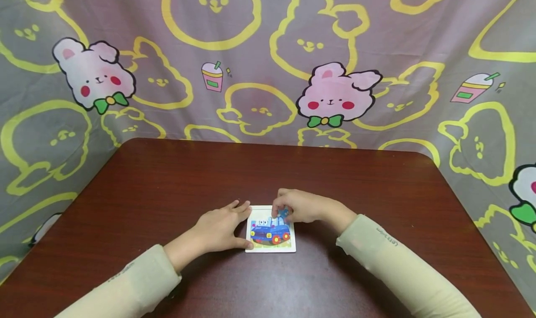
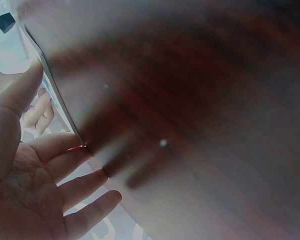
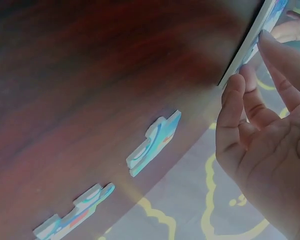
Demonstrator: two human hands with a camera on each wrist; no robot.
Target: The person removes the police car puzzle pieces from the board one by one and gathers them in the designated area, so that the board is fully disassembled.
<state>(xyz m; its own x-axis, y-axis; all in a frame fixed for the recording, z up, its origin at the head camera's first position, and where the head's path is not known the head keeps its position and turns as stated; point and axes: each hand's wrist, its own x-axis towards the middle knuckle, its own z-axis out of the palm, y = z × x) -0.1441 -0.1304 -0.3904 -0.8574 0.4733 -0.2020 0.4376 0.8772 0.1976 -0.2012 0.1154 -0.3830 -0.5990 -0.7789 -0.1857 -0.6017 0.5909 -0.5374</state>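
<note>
A square white-framed jigsaw puzzle with a blue cartoon car picture lies on the table. My left hand rests at its left side, thumb on the lower left corner and fingers spread by the upper left one. In the left wrist view these fingers are fairly straight along the frame's edge. Over the upper right corner, my right hand curls its fingers and thumb around a blue puzzle piece. The right wrist view has the right fingertips right at the frame's edge; the piece's outline is partly hidden.
Two loose puzzle pieces, one nearer the right hand and one farther off, lie on the table in the right wrist view. The dark red-brown table meets a patterned curtain behind and at both sides.
</note>
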